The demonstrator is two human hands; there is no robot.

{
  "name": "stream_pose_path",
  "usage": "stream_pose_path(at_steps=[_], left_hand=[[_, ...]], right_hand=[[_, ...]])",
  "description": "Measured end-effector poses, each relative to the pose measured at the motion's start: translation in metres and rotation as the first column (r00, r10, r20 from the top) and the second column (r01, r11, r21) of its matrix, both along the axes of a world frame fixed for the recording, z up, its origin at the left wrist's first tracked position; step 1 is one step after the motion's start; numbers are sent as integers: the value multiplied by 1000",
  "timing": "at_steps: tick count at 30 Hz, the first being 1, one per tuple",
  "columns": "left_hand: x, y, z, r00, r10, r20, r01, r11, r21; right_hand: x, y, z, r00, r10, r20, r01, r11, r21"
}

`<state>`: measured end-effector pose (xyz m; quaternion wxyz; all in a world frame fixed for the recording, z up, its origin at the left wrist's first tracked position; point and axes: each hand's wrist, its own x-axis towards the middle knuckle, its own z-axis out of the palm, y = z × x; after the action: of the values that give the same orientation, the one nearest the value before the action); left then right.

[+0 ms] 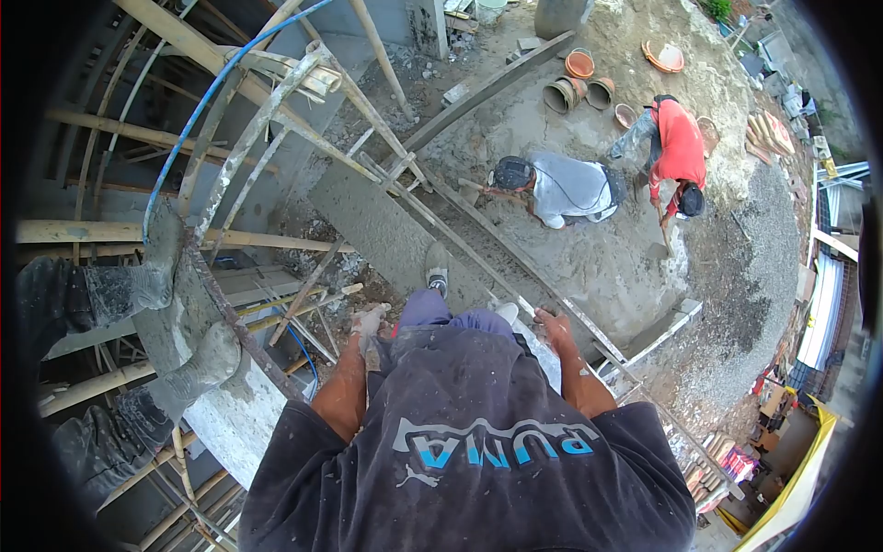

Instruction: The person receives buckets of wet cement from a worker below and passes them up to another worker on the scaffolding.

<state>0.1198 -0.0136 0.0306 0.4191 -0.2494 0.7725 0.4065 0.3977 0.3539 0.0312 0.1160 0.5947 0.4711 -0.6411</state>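
Observation:
My left hand [371, 319], coated in pale cement, is beside my left knee with its fingers apart. On the other side, my right hand [553, 327] is next to the long timber rail [524, 299], its fingers partly spread and nothing visible in them. Between the hands are my purple trousers [425, 308], below them my dark printed shirt [497, 451]. My grey shoe [438, 279] stands on the wet concrete strip [368, 207]. A wooden ladder-like frame [400, 170] runs diagonally past my feet.
At left, another person's cement-covered boots [207, 359] stand on a concrete ledge [248, 414] among bamboo poles [138, 232] and a blue hose [207, 97]. Below, one person in grey [575, 184] crouches; another in red [679, 152] bends with a tool. Buckets [563, 94] and gravel [750, 267] lie beyond.

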Motion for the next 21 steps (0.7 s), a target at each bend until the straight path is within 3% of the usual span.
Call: stream_pose_path(at_steps=[2,21], left_hand=[[-1,3,8,999,-51,12,51,998,-27],[-3,-1,5,999,-5,41,0,992,127]], right_hand=[[-1,0,-1,1000,-1,0,1,1000,-1],[2,-4,9,1000,-12,28,12,1000,0]])
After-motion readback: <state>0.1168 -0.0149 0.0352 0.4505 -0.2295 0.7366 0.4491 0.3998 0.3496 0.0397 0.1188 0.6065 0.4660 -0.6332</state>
